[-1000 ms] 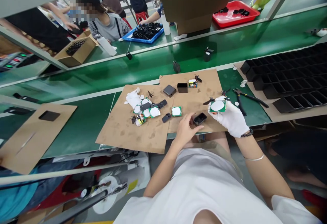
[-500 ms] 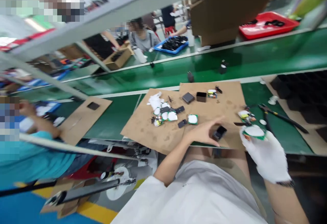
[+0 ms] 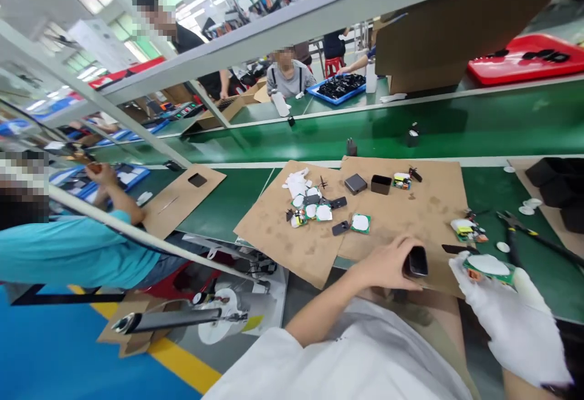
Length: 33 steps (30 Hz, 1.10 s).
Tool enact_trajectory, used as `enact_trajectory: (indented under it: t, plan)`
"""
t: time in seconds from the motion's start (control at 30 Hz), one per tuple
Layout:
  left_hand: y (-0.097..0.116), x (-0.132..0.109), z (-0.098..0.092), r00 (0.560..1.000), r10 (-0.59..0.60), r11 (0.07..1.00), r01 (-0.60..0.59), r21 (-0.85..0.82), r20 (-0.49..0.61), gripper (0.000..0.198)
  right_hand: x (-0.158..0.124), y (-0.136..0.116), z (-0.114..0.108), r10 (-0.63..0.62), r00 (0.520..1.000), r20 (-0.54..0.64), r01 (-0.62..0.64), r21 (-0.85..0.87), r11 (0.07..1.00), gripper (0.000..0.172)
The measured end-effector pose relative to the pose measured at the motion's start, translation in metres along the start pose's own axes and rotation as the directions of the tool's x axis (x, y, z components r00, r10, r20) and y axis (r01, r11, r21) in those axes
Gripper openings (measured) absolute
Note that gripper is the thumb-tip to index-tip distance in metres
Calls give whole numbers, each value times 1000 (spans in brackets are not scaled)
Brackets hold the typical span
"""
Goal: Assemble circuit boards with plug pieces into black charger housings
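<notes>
My bare left hand [image 3: 385, 264] is closed around a small black open-topped case [image 3: 417, 262] at the near edge of the cardboard. In my right hand [image 3: 513, 312], which wears a white glove, is a green circuit board [image 3: 504, 272] with a white round pad on top. A dark flat strip [image 3: 458, 249] lies just beyond the right hand. Near it sits another circuit board [image 3: 468, 230] with yellow parts. On the cardboard [image 3: 283, 260] lie several boards with white pads, black plug pieces, a dark square case [image 3: 356, 183] and an open black box [image 3: 380, 185].
Pliers [image 3: 513, 224] lie at the right beside small white discs [image 3: 503, 247]. Black trays [image 3: 552, 181] are stacked at the far right. A green conveyor [image 3: 319, 144] runs beyond the bench, with a shelf rail above. A co-worker in a teal sleeve [image 3: 91, 254] sits at the left.
My left hand's fingers have closed on the black case, which they were spread around before. The right hand still holds the board. The whole view has shifted, so things appear farther right.
</notes>
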State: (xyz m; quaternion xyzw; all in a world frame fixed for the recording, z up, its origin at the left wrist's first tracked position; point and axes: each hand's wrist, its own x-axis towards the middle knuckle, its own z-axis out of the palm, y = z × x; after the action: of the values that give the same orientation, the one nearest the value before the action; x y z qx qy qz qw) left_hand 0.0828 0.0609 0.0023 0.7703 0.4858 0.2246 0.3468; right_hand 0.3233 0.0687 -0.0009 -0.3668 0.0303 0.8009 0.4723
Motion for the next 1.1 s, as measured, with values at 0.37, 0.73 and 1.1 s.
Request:
enact_trajectory:
  t: [0.37,0.73,1.1]
  plan:
    - [-19,3,-6,994,-32,954,61,-294,103,77,-18,24,33,9,980,200,-50,202,978,14]
    - [-17,2,19,945,-138,955,48,-291,-298,30,-30,21,34,-25,975,219,-19,195,981,7]
    - [23,-10,33,824,-83,997,69,-47,-560,25,-41,61,45,-852,508,123,803,-424,418,33]
